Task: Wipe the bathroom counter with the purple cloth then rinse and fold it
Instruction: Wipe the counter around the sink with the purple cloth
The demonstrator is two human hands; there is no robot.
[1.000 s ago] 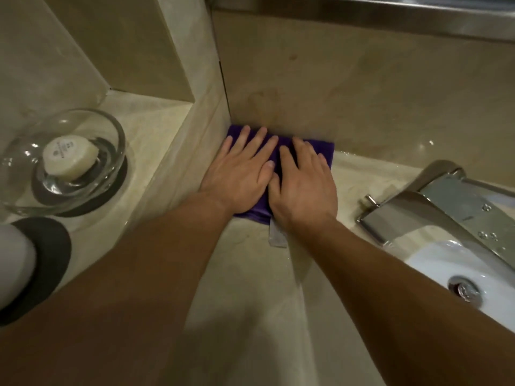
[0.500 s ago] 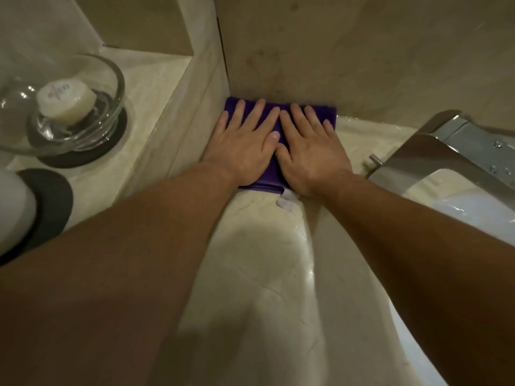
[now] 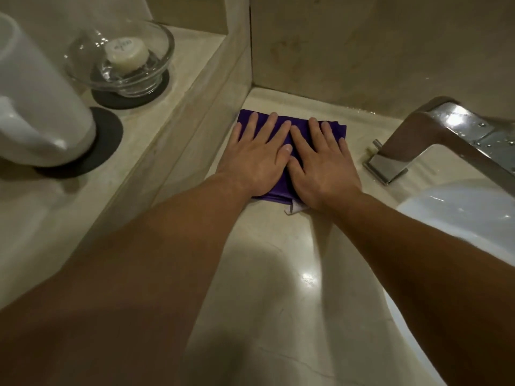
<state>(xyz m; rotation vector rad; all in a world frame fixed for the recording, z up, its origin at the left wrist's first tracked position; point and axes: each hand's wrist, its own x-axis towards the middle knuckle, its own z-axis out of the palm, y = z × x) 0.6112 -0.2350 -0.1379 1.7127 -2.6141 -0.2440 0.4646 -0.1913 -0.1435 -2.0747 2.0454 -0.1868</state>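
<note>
Both hands flat w/ straight fingers, left hand (image 3: 257,158) & right hand (image 3: 323,168) side by side pressing purple cloth (image 3: 333,129) on table (image 3: 278,274), faucet (image 3: 434,135) at 3 o'clock.

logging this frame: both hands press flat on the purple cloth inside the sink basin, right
Not quite. The left hand and right hand do press flat on the purple cloth, but it lies on the counter near the back corner, left of the faucet, not inside the sink basin. The head view shows it.

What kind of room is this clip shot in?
A bathroom, possibly a hotel's: a chrome faucet at a white basin, and a round soap in a glass dish on a marble ledge.
</note>
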